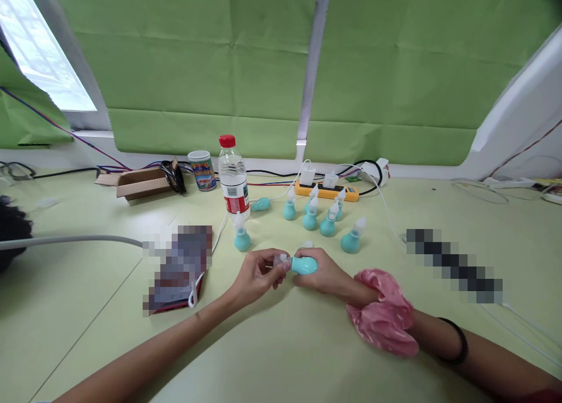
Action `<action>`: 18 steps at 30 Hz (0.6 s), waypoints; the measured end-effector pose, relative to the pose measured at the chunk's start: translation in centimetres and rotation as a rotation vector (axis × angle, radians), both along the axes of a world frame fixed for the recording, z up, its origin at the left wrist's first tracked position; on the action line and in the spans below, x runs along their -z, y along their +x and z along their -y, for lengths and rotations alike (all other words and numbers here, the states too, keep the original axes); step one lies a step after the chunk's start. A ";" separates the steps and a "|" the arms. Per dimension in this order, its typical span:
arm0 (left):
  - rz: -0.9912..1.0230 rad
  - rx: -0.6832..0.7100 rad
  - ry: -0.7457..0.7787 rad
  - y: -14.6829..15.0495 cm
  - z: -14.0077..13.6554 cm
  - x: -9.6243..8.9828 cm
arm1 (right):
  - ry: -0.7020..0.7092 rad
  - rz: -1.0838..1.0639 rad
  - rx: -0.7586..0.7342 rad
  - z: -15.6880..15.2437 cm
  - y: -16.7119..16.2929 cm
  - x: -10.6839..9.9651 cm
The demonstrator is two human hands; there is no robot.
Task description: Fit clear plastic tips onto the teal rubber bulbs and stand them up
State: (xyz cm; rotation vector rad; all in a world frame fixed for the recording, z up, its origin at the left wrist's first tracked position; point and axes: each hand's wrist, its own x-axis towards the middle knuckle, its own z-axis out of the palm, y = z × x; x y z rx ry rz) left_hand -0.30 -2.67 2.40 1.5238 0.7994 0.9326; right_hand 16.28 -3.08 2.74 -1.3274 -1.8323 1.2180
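Note:
Both hands meet over the table on one nasal aspirator, a teal squeeze bulb [304, 266] with a clear tip, lying sideways with the tip to the left. My left hand [259, 274] pinches the clear tip [280, 261] between thumb and fingers. My right hand [322, 272] is wrapped round the bulb from the right, its fingers partly hidden. Just behind the hands stand several like aspirators, among them one at the left [242, 239] and one at the right [351, 239]. A small clear piece [307, 244] shows behind my right hand.
Further back are a water bottle [233, 183], a can [202, 171], an open cardboard box [143, 183], a teal bulb on its side [260, 204] and an orange power strip [346, 193] with cables. A phone [180, 271] leans left; a dark blurred object [452, 265] lies right.

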 end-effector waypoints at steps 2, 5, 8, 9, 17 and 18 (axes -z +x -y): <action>-0.012 0.035 -0.009 -0.1 -0.1 0.0 | -0.293 -0.042 -0.085 -0.1 0.3 -0.4; -0.004 0.086 -0.049 -0.3 -0.2 -0.1 | -0.536 -0.165 -0.230 -0.2 0.5 -0.8; 0.042 0.067 -0.089 -0.3 -0.2 -0.3 | -0.550 -0.265 -0.352 0.0 0.4 -1.0; 0.060 0.041 -0.080 -0.3 -0.2 -0.3 | -0.512 -0.248 -0.369 0.0 0.3 -1.1; 0.013 -0.132 0.110 -0.4 -0.4 -0.8 | 0.624 0.550 0.031 -1.7 2.0 -0.8; -0.030 -0.125 0.149 -0.3 -0.3 -0.7 | 0.674 0.662 0.045 -2.1 2.3 -0.4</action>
